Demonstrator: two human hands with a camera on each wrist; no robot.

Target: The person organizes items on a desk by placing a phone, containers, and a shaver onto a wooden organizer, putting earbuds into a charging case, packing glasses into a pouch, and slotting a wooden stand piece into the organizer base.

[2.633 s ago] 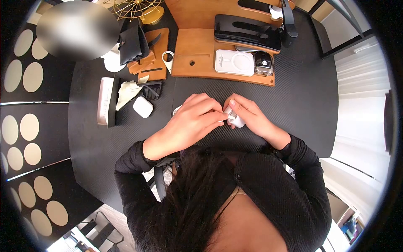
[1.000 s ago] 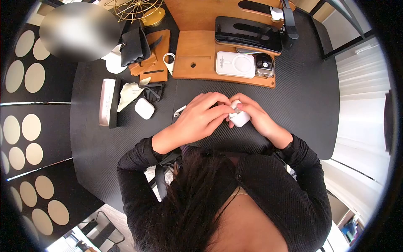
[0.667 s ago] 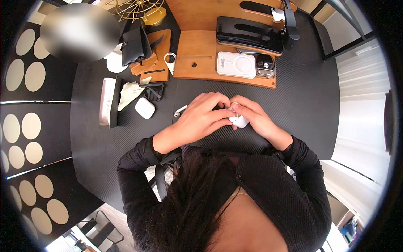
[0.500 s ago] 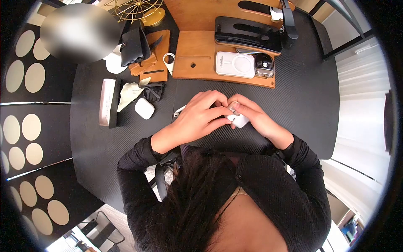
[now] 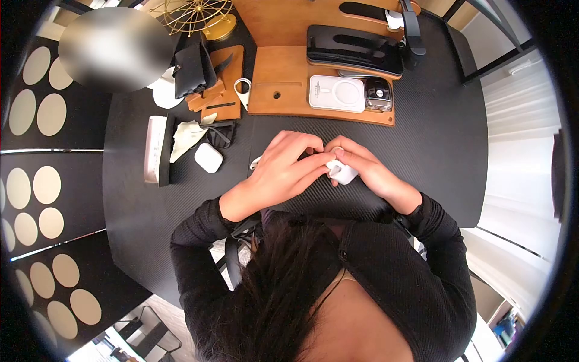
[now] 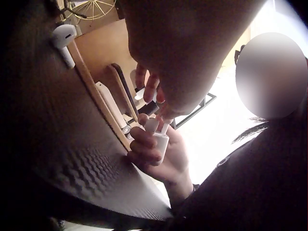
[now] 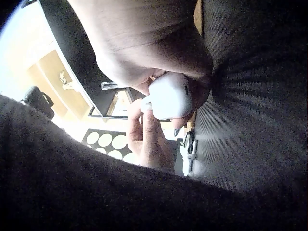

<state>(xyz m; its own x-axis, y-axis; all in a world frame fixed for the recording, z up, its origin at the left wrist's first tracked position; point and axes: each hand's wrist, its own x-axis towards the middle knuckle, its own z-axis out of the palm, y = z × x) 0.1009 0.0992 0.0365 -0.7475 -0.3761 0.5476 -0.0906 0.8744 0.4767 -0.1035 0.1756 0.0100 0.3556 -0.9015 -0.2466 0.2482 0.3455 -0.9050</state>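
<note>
My right hand [image 5: 367, 168] grips a small white earbud case [image 5: 344, 172] with its lid up, over the table in front of the chest. In the left wrist view the lid [image 6: 151, 126] stands next to the thumb side of the fingers. My left hand [image 5: 283, 166] pinches a white earbud [image 6: 164, 128] by its upper end, stem at the case's mouth; the fingertips hide the rest. From the right wrist view, the case [image 7: 171, 96] shows its back, with the left fingers [image 7: 150, 127] right beside it. A second earbud [image 6: 65, 43] lies on the table, mostly behind the left hand in the head view.
Another white case [image 5: 208, 158] lies on the black table [image 5: 434, 157], near sunglasses [image 5: 222, 134] and a cream cloth [image 5: 187, 140]. Left of these stands a long box [image 5: 155, 149]. A brown desk stand [image 5: 277, 78] at the back bears a white charging pad [image 5: 337, 93].
The left fingers have brought the earbud from beside the case up to its mouth. The right hand has turned the case slightly; the loose earbud and the other case stay put.
</note>
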